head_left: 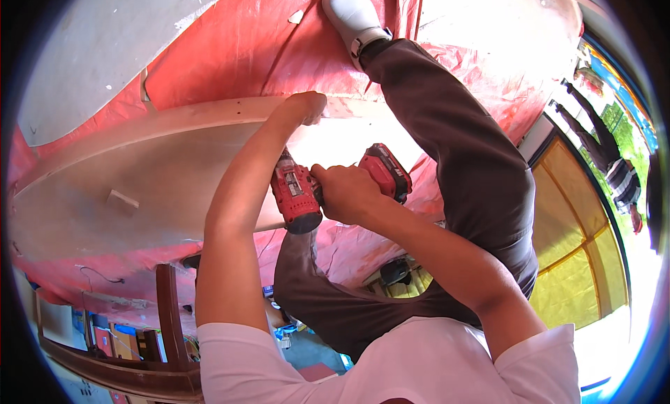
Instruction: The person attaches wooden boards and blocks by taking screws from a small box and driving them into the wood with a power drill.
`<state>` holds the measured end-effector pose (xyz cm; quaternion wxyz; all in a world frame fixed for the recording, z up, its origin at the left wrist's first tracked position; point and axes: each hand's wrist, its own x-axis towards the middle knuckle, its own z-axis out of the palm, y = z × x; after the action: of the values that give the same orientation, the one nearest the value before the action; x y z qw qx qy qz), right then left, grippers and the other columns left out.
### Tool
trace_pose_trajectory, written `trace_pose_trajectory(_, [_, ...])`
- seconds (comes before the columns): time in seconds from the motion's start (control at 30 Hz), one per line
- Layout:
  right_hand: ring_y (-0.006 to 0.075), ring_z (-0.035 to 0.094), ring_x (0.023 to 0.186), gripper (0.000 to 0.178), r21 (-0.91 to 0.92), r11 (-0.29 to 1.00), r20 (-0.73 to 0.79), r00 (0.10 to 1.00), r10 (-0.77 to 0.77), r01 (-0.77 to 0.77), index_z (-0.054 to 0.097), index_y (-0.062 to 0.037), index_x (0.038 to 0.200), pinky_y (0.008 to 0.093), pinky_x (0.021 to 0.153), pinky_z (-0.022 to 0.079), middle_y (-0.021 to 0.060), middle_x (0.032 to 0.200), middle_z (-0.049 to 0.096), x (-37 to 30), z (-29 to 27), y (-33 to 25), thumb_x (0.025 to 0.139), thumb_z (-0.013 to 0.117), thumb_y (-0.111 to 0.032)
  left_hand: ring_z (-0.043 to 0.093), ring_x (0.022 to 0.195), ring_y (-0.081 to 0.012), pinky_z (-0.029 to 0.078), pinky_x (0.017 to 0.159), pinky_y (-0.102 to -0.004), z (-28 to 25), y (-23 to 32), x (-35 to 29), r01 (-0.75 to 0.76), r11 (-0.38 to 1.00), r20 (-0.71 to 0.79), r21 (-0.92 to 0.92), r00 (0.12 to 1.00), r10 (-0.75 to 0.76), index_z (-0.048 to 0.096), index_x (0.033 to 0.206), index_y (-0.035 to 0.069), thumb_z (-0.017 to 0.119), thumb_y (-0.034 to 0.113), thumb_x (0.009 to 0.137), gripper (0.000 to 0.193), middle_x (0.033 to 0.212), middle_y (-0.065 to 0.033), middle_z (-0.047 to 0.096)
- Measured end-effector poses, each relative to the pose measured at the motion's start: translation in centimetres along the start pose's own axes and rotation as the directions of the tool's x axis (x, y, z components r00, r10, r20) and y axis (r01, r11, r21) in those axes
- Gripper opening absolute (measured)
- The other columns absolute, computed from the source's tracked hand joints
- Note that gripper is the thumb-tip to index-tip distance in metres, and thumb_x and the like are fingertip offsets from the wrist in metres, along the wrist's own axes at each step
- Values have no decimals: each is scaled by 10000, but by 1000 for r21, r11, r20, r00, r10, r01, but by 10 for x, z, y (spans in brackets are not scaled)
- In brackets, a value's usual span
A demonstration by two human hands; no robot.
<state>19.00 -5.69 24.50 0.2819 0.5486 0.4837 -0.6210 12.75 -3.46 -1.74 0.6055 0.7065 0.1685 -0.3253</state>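
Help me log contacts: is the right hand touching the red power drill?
Touching. The head view shows the right hand wrapped around the red power drill, with no gap between them.

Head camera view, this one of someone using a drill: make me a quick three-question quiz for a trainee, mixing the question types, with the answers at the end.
1. Multiple choice: what colour is the visible shoe?
A. Black
B. Pale grey
C. Yellow

2. True or false: the right hand grips the red drill.

3. Short answer: what long thing is seen directly behind the left hand in this view?

Key:
1. B, pale grey.
2. True; the fingers wrap around its handle.
3. A long pale strip; whether the hand is pressing on it cannot be told.
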Motion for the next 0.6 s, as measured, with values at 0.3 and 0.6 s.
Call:
trace_pose_trajectory(0.3, [364,653,878,330,-60,998,37,999,-14,16,563,-73,1069,458,767,519,165,940,657,16,1,5,757,642,-148,657,1022,-324,517,863,-399,40,-18,32,-112,991,-27,-68,994,110,650,1125,-24,598,22,778,353,1132,-199,667])
trace_pose_trajectory(0.6, [382,659,813,286,-40,993,-61,992,-114,112,545,-68,1081,490,702,510,183,857,654,13,35,3,825,602,-179,679,938,-292,520,819,-406,19,-107,-88,-58,976,-289,-208,957,-5,698,1050,56,583,137,835,257,1044,-181,687])
